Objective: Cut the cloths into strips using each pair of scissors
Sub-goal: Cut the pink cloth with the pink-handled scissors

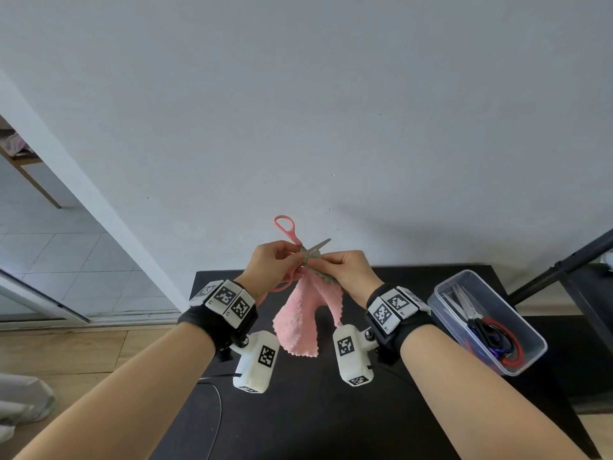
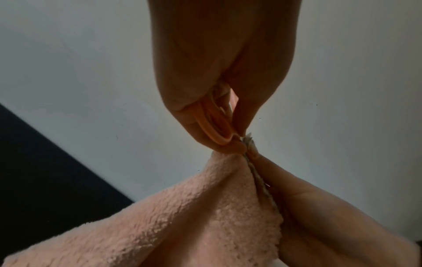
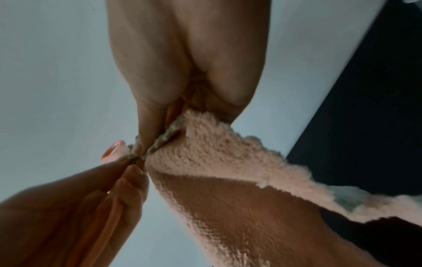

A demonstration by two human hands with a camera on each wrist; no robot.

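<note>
Pink cloth (image 1: 300, 322) hangs above the dark surface (image 1: 315, 413), top edge pinched by right hand (image 1: 353, 272) fingers. Left hand (image 1: 268, 265) grips the pink scissors (image 1: 292, 239), blades at that edge. No loose strips visible; likely early. More scissors wait in the clear box (image 1: 527, 330).

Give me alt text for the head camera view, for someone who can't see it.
Two hands held up before a pale wall: the left hand holds pink-handled scissors while the right hand pinches the top edge of a pink cloth hanging over a black table. At right, a clear plastic box holds more scissors.
</note>
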